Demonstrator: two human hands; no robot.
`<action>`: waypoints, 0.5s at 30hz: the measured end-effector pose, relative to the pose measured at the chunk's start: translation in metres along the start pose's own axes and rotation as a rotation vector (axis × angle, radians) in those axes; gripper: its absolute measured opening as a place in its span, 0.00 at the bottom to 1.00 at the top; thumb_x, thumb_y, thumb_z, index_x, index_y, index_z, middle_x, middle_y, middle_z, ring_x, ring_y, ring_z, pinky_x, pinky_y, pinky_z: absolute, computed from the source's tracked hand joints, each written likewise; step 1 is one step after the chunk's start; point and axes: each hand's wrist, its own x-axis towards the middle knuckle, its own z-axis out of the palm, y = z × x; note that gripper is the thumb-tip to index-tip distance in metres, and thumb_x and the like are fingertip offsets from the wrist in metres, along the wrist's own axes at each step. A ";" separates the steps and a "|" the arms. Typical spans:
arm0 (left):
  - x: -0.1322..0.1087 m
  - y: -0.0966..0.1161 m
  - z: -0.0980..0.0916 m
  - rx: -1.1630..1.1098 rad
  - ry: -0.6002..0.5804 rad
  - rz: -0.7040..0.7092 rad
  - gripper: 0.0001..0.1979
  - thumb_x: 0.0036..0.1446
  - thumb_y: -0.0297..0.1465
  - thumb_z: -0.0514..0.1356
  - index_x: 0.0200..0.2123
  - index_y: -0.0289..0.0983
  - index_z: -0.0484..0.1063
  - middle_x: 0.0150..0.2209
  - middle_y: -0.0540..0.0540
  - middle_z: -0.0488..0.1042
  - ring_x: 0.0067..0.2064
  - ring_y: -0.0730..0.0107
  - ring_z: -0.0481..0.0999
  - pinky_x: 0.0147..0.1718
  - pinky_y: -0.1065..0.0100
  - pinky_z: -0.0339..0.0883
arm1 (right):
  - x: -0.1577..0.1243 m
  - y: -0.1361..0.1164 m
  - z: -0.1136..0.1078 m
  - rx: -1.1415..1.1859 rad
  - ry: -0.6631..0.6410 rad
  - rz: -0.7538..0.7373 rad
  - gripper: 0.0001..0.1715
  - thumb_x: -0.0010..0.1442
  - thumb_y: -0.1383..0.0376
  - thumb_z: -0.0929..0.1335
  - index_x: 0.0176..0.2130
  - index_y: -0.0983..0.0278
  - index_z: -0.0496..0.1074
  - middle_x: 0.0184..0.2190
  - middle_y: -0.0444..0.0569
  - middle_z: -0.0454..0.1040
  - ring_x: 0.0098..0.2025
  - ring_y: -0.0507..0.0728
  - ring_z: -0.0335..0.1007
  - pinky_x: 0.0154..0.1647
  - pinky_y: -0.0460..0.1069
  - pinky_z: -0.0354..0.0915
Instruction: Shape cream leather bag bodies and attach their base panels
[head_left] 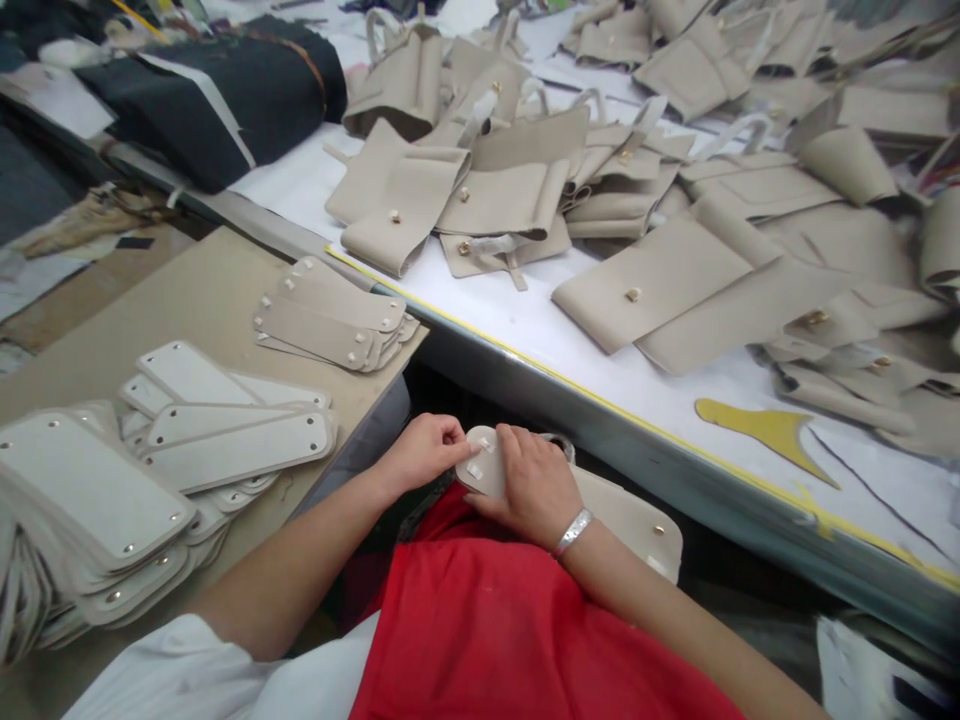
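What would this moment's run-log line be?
left hand: at white tab | right hand: holding cream piece | side table: stacked panels | white-topped table: beige bag pieces

Cream panel, beige bags (gold-coloured clasps), red apron, silvery bracelet, black bundle, mustard-yellow cutout

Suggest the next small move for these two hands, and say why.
Probably have the left hand gently pinch the upper white tab on the pale piece, as its fingertips are already at that tab. The right hand lies across the piece and seems to steady it. Whether the tab is loose, I cannot tell.
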 end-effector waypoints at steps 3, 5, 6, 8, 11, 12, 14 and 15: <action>0.001 -0.001 0.000 -0.012 -0.005 0.010 0.18 0.48 0.44 0.59 0.20 0.34 0.67 0.20 0.51 0.67 0.22 0.76 0.63 0.20 0.74 0.55 | 0.003 -0.002 0.001 0.010 -0.008 0.026 0.42 0.45 0.47 0.68 0.51 0.69 0.58 0.43 0.57 0.66 0.43 0.64 0.61 0.43 0.54 0.56; 0.002 -0.002 -0.001 -0.019 -0.010 0.013 0.18 0.48 0.43 0.59 0.20 0.34 0.66 0.20 0.52 0.67 0.23 0.76 0.63 0.20 0.74 0.54 | 0.004 -0.002 0.001 0.009 -0.022 0.045 0.40 0.44 0.49 0.69 0.51 0.68 0.59 0.42 0.56 0.67 0.42 0.63 0.62 0.42 0.54 0.56; 0.002 -0.003 -0.001 -0.024 -0.014 0.013 0.17 0.48 0.43 0.59 0.20 0.34 0.66 0.20 0.52 0.67 0.23 0.76 0.63 0.20 0.75 0.54 | 0.004 -0.002 0.001 0.009 -0.028 0.048 0.40 0.44 0.50 0.69 0.50 0.68 0.59 0.42 0.55 0.67 0.42 0.63 0.62 0.41 0.54 0.56; 0.003 -0.004 -0.001 -0.026 -0.019 0.011 0.17 0.48 0.43 0.59 0.20 0.34 0.66 0.19 0.52 0.66 0.22 0.77 0.62 0.20 0.75 0.54 | 0.006 -0.002 0.001 0.010 -0.032 0.048 0.40 0.43 0.50 0.69 0.50 0.68 0.60 0.41 0.55 0.67 0.42 0.63 0.62 0.41 0.54 0.56; 0.005 -0.007 -0.001 -0.010 -0.022 0.023 0.17 0.48 0.43 0.59 0.21 0.35 0.64 0.20 0.53 0.65 0.22 0.77 0.61 0.20 0.75 0.53 | 0.009 -0.004 0.002 0.014 -0.029 0.054 0.39 0.43 0.50 0.69 0.50 0.68 0.60 0.41 0.56 0.68 0.42 0.63 0.63 0.41 0.54 0.56; 0.005 -0.008 0.000 -0.008 -0.022 0.030 0.17 0.48 0.43 0.59 0.21 0.35 0.64 0.20 0.53 0.64 0.22 0.77 0.61 0.20 0.75 0.54 | 0.009 -0.004 0.002 0.018 -0.031 0.055 0.40 0.44 0.49 0.69 0.50 0.68 0.60 0.41 0.57 0.68 0.42 0.63 0.63 0.41 0.54 0.57; 0.006 -0.009 0.000 0.013 -0.022 0.045 0.17 0.47 0.43 0.60 0.23 0.36 0.62 0.21 0.54 0.63 0.23 0.77 0.61 0.20 0.75 0.54 | 0.006 0.000 0.000 0.038 -0.043 0.024 0.41 0.45 0.46 0.68 0.51 0.68 0.60 0.43 0.59 0.68 0.43 0.64 0.63 0.43 0.55 0.57; 0.006 -0.009 0.000 0.038 -0.016 0.052 0.16 0.47 0.43 0.60 0.25 0.36 0.62 0.21 0.54 0.63 0.23 0.77 0.61 0.21 0.75 0.54 | 0.002 0.005 -0.002 0.050 -0.048 -0.005 0.44 0.44 0.45 0.68 0.52 0.69 0.59 0.45 0.60 0.67 0.44 0.65 0.63 0.45 0.56 0.57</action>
